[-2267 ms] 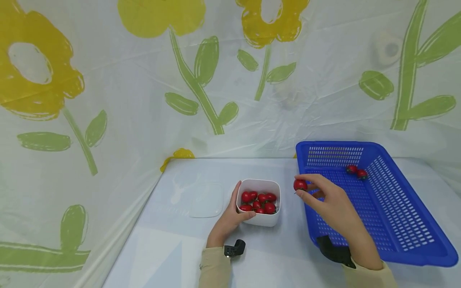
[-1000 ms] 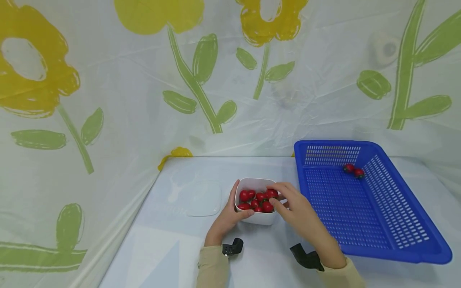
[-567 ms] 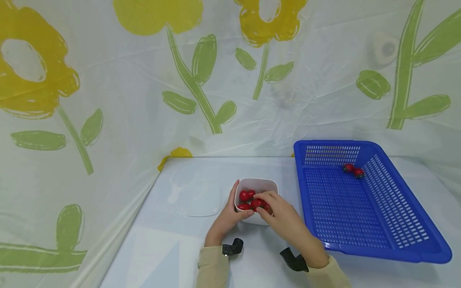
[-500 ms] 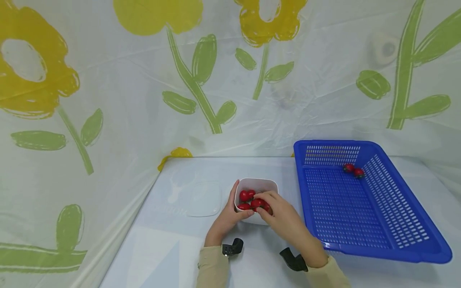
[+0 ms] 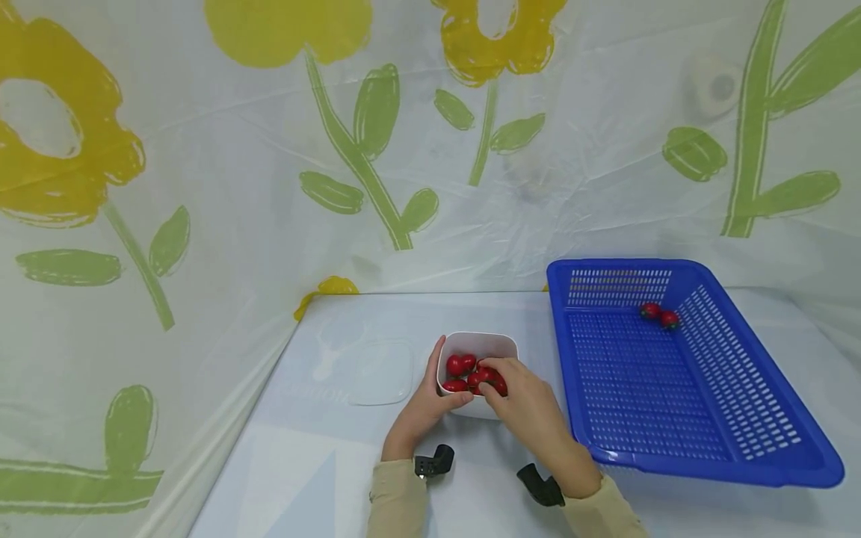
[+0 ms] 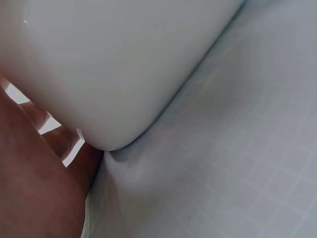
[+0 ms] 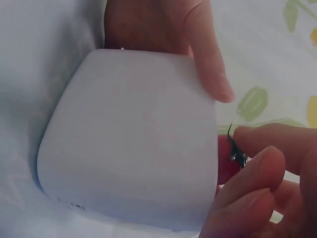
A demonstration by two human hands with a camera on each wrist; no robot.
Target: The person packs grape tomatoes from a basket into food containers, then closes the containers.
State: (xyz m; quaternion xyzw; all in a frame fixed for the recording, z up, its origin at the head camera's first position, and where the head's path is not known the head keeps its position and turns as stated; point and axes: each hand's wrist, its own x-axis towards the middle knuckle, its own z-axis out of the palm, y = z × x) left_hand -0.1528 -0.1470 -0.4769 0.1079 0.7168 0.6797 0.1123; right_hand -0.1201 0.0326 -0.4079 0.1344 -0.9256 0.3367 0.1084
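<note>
A white square box (image 5: 483,409) with several red cherry tomatoes (image 5: 454,365) in it stands on the table. My left hand (image 5: 425,407) grips its left side, thumb over the near rim. Inside the box's right half, my right hand (image 5: 531,407) pinches a cherry tomato (image 5: 485,375) between thumb and fingers. The right wrist view shows that tomato (image 7: 226,161), with its green calyx, just past the rim of the box (image 7: 129,139). Part of the box's contents is hidden under the right hand. In the left wrist view the box wall (image 6: 99,64) fills the upper left.
A large blue plastic basket (image 5: 646,388) stands at the right, with two cherry tomatoes (image 5: 660,315) near its far right corner. Left of the box lies a clear flat lid (image 5: 381,371). A flowered curtain (image 5: 262,187) hangs behind and to the left of the table.
My right hand has carried a cherry tomato from beside the basket leftward into the box. It shifts only slightly in the last half second. The left hand stays on the box.
</note>
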